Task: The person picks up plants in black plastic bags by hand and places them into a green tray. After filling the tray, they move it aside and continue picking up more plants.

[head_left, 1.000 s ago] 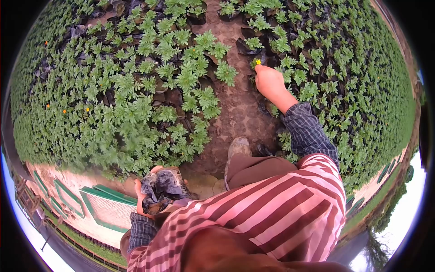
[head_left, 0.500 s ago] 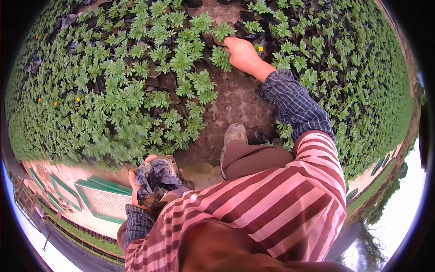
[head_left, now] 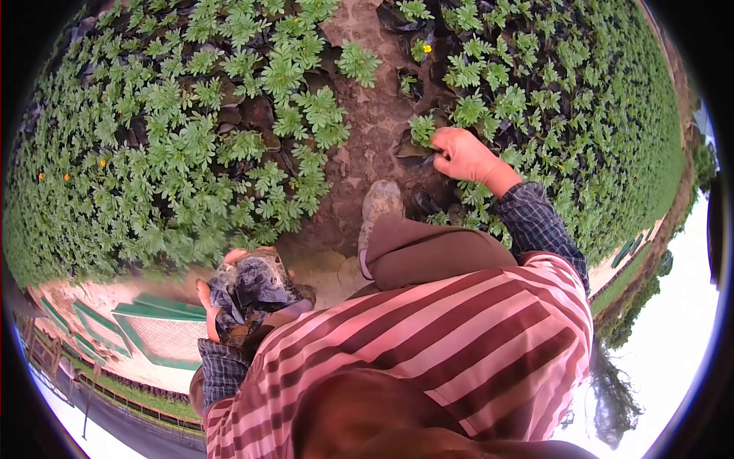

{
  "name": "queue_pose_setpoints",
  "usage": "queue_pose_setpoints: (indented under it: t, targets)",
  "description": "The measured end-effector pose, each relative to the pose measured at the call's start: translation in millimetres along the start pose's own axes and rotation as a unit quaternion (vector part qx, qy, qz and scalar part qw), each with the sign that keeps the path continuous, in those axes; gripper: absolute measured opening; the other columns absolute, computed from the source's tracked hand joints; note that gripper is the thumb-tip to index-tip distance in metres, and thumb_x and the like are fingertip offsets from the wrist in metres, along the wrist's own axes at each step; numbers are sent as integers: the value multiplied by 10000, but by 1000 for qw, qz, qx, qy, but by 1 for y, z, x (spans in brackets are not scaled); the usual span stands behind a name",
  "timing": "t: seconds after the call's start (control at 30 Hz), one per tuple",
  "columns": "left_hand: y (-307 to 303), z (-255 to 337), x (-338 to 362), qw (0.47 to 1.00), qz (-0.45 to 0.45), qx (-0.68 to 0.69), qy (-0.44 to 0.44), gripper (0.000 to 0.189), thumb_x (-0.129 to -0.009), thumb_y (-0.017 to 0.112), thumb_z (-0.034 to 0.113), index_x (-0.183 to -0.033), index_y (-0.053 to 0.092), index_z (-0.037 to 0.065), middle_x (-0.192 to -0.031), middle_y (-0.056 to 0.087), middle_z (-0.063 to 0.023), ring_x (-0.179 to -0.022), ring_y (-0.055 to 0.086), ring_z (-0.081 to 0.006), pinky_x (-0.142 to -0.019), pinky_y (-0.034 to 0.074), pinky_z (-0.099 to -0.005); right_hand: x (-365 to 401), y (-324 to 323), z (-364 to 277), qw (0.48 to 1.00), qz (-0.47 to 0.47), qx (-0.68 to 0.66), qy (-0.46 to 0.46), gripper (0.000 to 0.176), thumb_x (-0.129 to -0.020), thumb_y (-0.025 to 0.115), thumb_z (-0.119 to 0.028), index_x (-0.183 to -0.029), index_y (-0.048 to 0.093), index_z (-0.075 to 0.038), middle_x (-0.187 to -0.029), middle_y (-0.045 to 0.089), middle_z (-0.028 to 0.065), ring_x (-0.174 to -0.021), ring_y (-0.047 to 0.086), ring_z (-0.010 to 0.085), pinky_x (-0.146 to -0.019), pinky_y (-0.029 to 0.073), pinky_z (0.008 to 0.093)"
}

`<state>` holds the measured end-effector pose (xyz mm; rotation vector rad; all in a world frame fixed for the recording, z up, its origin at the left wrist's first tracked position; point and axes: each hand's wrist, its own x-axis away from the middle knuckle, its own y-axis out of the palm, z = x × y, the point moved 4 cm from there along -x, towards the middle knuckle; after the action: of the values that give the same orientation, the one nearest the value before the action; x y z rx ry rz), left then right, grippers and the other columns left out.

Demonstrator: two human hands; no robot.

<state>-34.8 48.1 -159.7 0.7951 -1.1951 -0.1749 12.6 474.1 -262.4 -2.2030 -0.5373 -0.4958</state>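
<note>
My left hand (head_left: 205,297) is wrapped round a crumpled bundle of black plastic nursery bags (head_left: 264,283), smeared with soil, at the lower left close to my body. Its fingers show at the bundle's left and top edges. My right hand (head_left: 463,155) reaches out to the row on the right, thumb and fingers pinched together at a small marigold seedling (head_left: 421,128) in a black plastic bag (head_left: 415,155). The fingertips meet the right side of that plant; exactly which part they grip is partly hidden.
Dense marigold plants (head_left: 191,145) in black bags fill the left side, with another bed (head_left: 566,115) on the right. A brown soil path (head_left: 365,126) runs between them, where my muddy shoe (head_left: 382,200) stands. Green-framed mesh panels (head_left: 172,336) lie at lower left.
My right hand has moved from a plant on the path's left edge, nearer to me and rightwards, to a seedling in the right row. The left hand still holds the bags.
</note>
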Motion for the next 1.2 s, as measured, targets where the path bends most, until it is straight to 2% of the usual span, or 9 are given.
queue_pose_setpoints:
  t: [0.13, 0.27, 0.33, 0.47, 0.57, 0.67, 0.8, 0.93, 1.2]
  targets:
    - [-4, 5, -2, 999, 1, -48, -3, 791, -803, 469, 729, -1352, 412, 162, -1377, 405, -242, -1199, 459, -454, -990, 381, -629, 9, 13, 16, 992, 4, 121, -37, 106, -692, 607, -55, -771, 544, -23, -808, 569, 151, -840, 559, 352, -744, 481, 399]
    - [6, 3, -3, 999, -29, -15, -6, 795, -796, 475, 733, -1344, 422, 161, -1359, 418, -248, -1197, 463, -443, -1002, 376, -620, -7, -2, -7, 948, -106, 282, 104, 98, -746, 587, -43, -842, 586, -26, -831, 595, 146, -846, 585, 348, -749, 490, 397]
    - [1, 1, -3, 1000, 21, 0, 0, 792, -785, 492, 734, -1331, 436, 162, -1358, 419, -244, -1201, 461, -432, -1004, 373, -625, -40, -31, -33, 993, 27, 79, 82, 89, -779, 582, -59, -865, 587, -38, -843, 598, 135, -870, 598, 337, -735, 490, 402]
    - [-3, 0, -4, 999, 23, -17, -20, 779, -783, 501, 729, -1319, 444, 167, -1355, 422, -242, -1207, 460, -419, -1002, 372, -630, -106, -39, -40, 973, 227, 52, -5, 196, -789, 594, -90, -977, 560, -45, -846, 608, 135, -840, 607, 354, -717, 495, 424]
    - [-9, 1, -4, 999, 16, -42, -14, 789, -794, 482, 730, -1324, 430, 148, -1353, 431, -237, -1211, 465, -404, -1015, 380, -596, -148, -16, -25, 957, 217, 166, -95, 238, -772, 603, -82, -1000, 553, -38, -828, 614, 132, -810, 610, 362, -718, 501, 435]
    - [-7, -2, 0, 999, 15, -15, -26, 808, -804, 469, 725, -1338, 407, 122, -1362, 428, -228, -1221, 462, -387, -1040, 374, -553, -179, -6, -11, 972, 186, 111, -88, 322, -750, 570, -41, -1070, 548, -24, -953, 623, 191, -921, 620, 345, -782, 503, 435]
    - [-15, -2, -5, 999, 18, -16, -21, 789, -795, 470, 726, -1318, 416, 138, -1365, 426, -220, -1233, 448, -385, -1058, 347, -554, -176, -4, 0, 979, 129, 160, -6, 283, -738, 572, -48, -1020, 565, -28, -892, 640, 178, -882, 633, 351, -761, 510, 431]
    - [-29, -4, -8, 999, 28, -17, -31, 767, -765, 488, 742, -1287, 434, 183, -1370, 415, -221, -1226, 443, -417, -1042, 339, -601, -167, -4, -6, 973, 151, 152, -83, 203, -746, 596, -75, -945, 577, -40, -860, 630, 170, -829, 621, 363, -738, 514, 430]
    - [-22, 1, -7, 996, -14, -83, -9, 785, -803, 410, 744, -1333, 459, 167, -1384, 386, -249, -1223, 437, -436, -1015, 347, -632, -44, 8, -55, 986, 92, -45, -132, 153, -736, 644, -111, -861, 581, -48, -832, 588, 126, -832, 593, 354, -716, 506, 422]
